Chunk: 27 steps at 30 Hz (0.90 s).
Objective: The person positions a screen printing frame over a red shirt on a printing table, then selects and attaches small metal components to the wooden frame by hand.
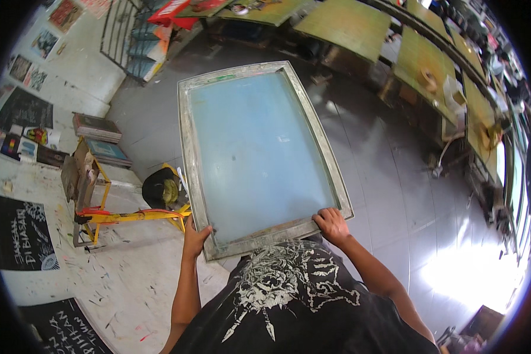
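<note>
Big rectangular screen, pale-blue mesh in a worn grey frame [259, 159], sits out front of the torso, long axis pointing away from the body. L hand [196, 239] grips the near-L corner, R hand [332, 226] the near rail by the R corner; approx. equally close. Yellow metal stand [130, 217] crowds L edge; more room R, over grey tiled floor [383, 194], w/ greenish flat worktops [343, 28] beyond.
</note>
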Tool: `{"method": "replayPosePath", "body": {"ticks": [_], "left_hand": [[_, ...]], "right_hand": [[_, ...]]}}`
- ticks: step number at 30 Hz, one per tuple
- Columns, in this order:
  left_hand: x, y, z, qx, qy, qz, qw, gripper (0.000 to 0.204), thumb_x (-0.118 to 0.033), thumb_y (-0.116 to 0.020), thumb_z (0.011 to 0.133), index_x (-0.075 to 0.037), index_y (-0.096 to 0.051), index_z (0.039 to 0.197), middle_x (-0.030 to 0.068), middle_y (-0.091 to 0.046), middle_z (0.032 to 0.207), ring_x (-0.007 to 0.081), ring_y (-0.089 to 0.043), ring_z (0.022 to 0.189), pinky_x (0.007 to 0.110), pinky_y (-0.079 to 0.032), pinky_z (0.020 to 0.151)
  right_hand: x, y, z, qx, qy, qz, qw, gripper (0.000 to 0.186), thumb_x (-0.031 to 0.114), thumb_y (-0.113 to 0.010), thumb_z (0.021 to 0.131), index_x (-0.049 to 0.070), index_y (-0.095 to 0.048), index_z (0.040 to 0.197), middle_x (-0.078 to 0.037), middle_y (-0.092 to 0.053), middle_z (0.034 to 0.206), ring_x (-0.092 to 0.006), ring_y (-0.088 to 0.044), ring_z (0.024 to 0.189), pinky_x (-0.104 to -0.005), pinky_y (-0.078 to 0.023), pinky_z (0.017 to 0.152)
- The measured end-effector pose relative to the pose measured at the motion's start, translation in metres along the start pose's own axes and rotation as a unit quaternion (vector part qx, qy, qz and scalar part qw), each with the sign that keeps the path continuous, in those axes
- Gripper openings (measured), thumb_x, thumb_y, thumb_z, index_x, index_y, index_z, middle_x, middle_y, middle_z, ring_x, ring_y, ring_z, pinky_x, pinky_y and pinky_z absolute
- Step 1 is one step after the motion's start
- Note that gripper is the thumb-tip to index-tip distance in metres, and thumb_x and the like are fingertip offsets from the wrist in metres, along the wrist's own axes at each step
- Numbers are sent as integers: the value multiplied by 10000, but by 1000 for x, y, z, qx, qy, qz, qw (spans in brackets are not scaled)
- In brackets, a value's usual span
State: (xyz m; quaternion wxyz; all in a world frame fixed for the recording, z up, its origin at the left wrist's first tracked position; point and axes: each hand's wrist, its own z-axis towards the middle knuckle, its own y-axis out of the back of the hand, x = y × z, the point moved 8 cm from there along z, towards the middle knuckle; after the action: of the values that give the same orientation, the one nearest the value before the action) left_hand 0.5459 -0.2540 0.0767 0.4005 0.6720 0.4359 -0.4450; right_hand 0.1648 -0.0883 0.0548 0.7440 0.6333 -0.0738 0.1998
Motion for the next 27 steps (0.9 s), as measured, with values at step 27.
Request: {"method": "replayPosePath", "body": {"ticks": [27], "left_hand": [[-181,177,309,-402,-208,-197,870,439,-29,-715,769,26,-536,1166,85,-618,1060,180,-595,936,300,-460,873]], "right_hand": [[-33,101,553,-331,178,-109,920,253,28,-633,658,135,-611,886,-63,-499,876,-257,-521,878,-420,-382,812]]}}
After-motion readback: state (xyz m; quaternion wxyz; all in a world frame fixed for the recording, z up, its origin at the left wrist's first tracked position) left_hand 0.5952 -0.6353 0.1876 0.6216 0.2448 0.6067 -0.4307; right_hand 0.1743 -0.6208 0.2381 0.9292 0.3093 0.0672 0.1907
